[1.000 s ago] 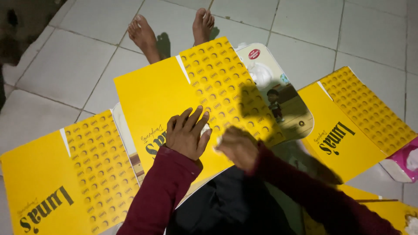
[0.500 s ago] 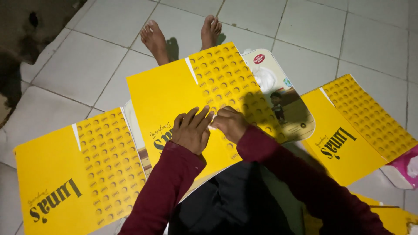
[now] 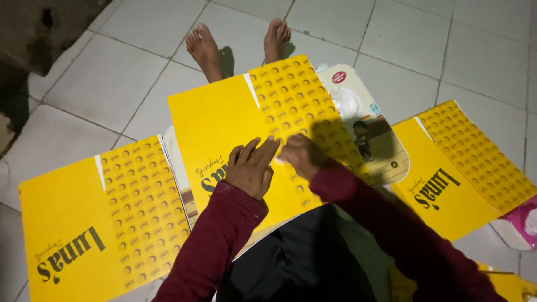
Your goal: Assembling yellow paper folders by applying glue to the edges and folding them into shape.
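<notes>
A yellow cardboard sheet (image 3: 224, 120) with a dotted pattern lies across my legs. My left hand (image 3: 251, 168) rests flat on it, fingers spread and pointing up-right. My right hand (image 3: 299, 155) sits beside it with fingers curled on the sheet's surface, the fingertips of both hands almost meeting near the sheet's middle. What the right fingers pinch is hidden. Both arms wear dark red sleeves. My bare feet (image 3: 204, 47) stick out beyond the sheet's far edge.
A similar yellow sheet (image 3: 95, 223) lies on the tiled floor at the left, another (image 3: 453, 168) at the right. A rounded white picture board (image 3: 375, 134) lies under the middle sheet. A pink and white pack (image 3: 517, 223) sits at the right edge.
My right hand has moved left and up across the sheet until it meets my left hand. The left hand stayed flat on the sheet. The view has shifted slightly.
</notes>
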